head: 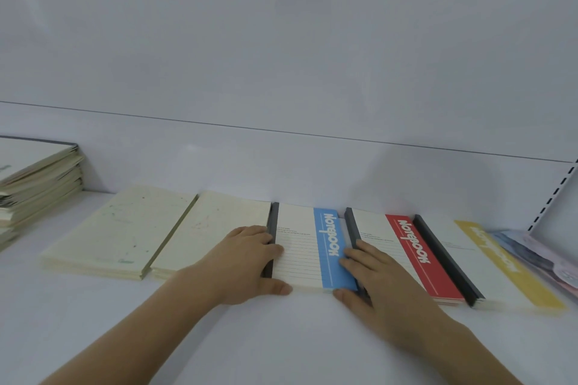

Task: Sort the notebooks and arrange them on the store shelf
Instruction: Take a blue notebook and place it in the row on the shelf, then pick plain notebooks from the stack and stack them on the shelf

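Both hands frame the blue-striped notebook [308, 247] lying flat on the white shelf [281, 337]. The left hand [247, 262] has straight fingers against its dark spine, thumb at the near edge. The right hand [375, 275] presses its blue side likewise. Beyond right lie the red-striped notebook [406, 250] and yellow-striped notebook [488, 262]; left, two cream notebooks [125, 231].

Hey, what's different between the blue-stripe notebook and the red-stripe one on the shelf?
The blue-stripe notebook has a blue band down its right side; the red-stripe notebook has a red one. The blue one is framed by both hands, the left hand on its dark spine side and the right hand at its blue edge; only the right hand lies on the red one. Both lie flat on the shelf, with cream lined covers, dark spines and "Notebook" lettering.
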A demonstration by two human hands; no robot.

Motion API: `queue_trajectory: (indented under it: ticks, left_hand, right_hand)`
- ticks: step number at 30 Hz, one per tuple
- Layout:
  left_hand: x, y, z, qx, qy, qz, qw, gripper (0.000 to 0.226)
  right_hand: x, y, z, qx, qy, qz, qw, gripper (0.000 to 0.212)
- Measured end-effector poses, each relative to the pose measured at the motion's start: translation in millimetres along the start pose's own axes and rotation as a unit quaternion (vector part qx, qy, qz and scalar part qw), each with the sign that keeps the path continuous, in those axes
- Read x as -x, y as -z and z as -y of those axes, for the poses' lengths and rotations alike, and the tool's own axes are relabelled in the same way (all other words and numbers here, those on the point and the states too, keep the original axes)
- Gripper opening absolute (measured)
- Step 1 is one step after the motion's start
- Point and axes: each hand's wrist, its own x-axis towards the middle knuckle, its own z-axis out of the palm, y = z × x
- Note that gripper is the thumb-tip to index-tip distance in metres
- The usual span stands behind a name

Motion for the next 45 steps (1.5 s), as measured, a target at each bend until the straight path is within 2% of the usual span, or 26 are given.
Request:
queue_trajectory:
  ticks: [5, 7, 10, 13, 18, 24, 27, 36, 45]
  left_hand:
    - [-2, 4, -11, 0.076, 0.049, 0.001, 0.996, 0.059]
    - [0, 5, -17, 0.100, 0.071, 0.013, 0.992, 0.063]
    - [7, 7, -24, 0.103, 0.092, 0.009, 0.990, 0.085]
    - [20, 9, -29, 0.094, 0.100, -0.027, 0.990, 0.096]
    - [59, 16, -24, 0.103, 0.126, -0.149, 0.975, 0.080]
    - [136, 18, 1, 0.088, 0.128, -0.185, 0.970, 0.087]
    - [185, 18, 21, 0.068, 0.134, -0.209, 0.966, 0.082]
    - [342, 6, 113, 0.070, 0.234, -0.233, 0.942, 0.069]
    - [413, -8, 207, 0.068, 0.321, -0.235, 0.915, 0.067]
  right_hand:
    - [0, -3, 0, -0.005, 0.005, -0.002, 1.000, 0.086]
    - [0, -4, -1, -0.005, 0.007, -0.002, 1.000, 0.089]
    - [0, -1, -1, -0.007, 0.012, -0.003, 1.000, 0.085]
    - [4, 2, 0, -0.016, 0.012, -0.017, 1.000, 0.082]
    - [12, 5, 28, -0.026, -0.012, -0.070, 0.997, 0.080]
    - [24, 23, 114, -0.011, -0.001, -0.074, 0.997, 0.080]
    - [27, 33, 175, -0.022, -0.004, -0.067, 0.997, 0.077]
    - [16, 25, 369, -0.084, 0.041, -0.020, 0.995, 0.080]
    - [-61, 6, 480, -0.093, 0.115, -0.032, 0.988, 0.075]
